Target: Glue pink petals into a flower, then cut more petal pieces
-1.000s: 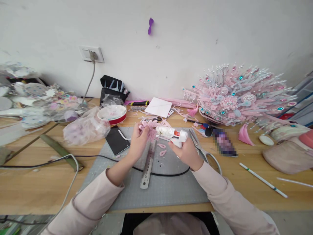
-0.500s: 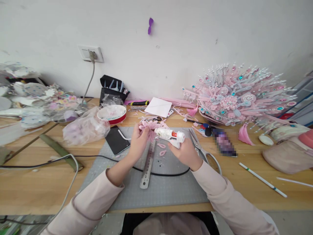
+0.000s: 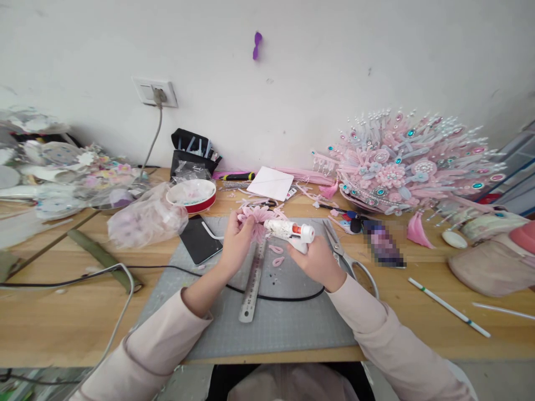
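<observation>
My left hand (image 3: 238, 240) pinches a pink petalled flower (image 3: 256, 217) above the cutting mat (image 3: 200, 334). My right hand (image 3: 320, 262) is wrapped round the handle of a white hot glue gun (image 3: 288, 231), whose tip points left at the flower. Whether the tip touches the petals I cannot tell. Two pink loops (image 3: 277, 260) lie on the mat beneath the gun. A steel ruler (image 3: 251, 295) lies below the flower, and scissors (image 3: 345, 253) rest partly behind my right hand.
A black cable (image 3: 276, 299) crosses the mat. At its upper left lies a dark tablet-like slab (image 3: 198, 242), near a red-and-white bowl (image 3: 192, 195). A large pink jewelled headdress (image 3: 401, 161) stands at back right. A bamboo piece (image 3: 104, 259) lies left, a white stick (image 3: 449, 307) right.
The glue gun has shifted very slightly to the left and down. Both hands keep their hold, and nothing else has visibly moved.
</observation>
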A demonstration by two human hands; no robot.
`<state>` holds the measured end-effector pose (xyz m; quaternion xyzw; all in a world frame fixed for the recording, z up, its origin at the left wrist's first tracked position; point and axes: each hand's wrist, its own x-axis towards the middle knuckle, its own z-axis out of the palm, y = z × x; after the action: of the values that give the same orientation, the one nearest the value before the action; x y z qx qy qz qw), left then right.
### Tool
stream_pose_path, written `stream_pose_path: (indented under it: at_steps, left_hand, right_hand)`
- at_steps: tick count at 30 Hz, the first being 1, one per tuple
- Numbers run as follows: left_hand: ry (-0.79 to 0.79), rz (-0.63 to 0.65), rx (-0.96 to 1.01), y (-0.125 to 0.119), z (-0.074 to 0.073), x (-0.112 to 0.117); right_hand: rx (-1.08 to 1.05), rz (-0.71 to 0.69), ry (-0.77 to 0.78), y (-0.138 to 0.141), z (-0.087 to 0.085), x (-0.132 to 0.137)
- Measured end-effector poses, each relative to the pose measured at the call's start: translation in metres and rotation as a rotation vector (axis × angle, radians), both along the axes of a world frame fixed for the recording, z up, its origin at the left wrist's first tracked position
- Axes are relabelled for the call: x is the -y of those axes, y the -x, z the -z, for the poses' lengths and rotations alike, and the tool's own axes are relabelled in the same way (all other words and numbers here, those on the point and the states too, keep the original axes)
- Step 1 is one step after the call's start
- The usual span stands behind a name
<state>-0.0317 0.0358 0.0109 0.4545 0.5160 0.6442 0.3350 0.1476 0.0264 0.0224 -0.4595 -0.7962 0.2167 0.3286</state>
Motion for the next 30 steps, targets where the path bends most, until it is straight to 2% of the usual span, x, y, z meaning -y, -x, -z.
stream_pose_path:
  at_steps: [6,12,17,19,21,24,26,30]
  left_hand:
    - [0.025,0.014,0.047,0.001,0.004,-0.003]
    - [0.076,0.017,0.126,0.000,0.007,-0.004]
    - [0.138,0.037,0.226,-0.002,0.005,-0.003]
    - [0.164,0.043,0.268,-0.002,0.003,-0.003]
    - [0.179,0.054,0.300,-0.003,0.002,-0.002]
    - [0.187,0.085,0.346,-0.005,0.000,0.000]
    - [0.191,0.113,0.367,-0.007,-0.001,0.002]
    - [0.234,0.173,0.364,-0.012,-0.002,0.007]
  right_hand:
    - [-0.113,0.013,0.091,0.000,-0.001,-0.001]
    - [-0.310,0.011,0.399,-0.001,-0.013,-0.002]
    - [-0.619,0.027,0.545,-0.007,-0.011,-0.015]
    - [-0.637,0.085,0.571,-0.013,-0.007,-0.025]
    - [-0.478,0.197,0.507,-0.022,-0.003,-0.035]
    - [-0.029,0.359,0.435,-0.033,0.004,-0.048]
    - [0.181,0.374,0.483,-0.036,0.009,-0.053]
    - [0.332,0.320,0.534,-0.035,0.015,-0.053]
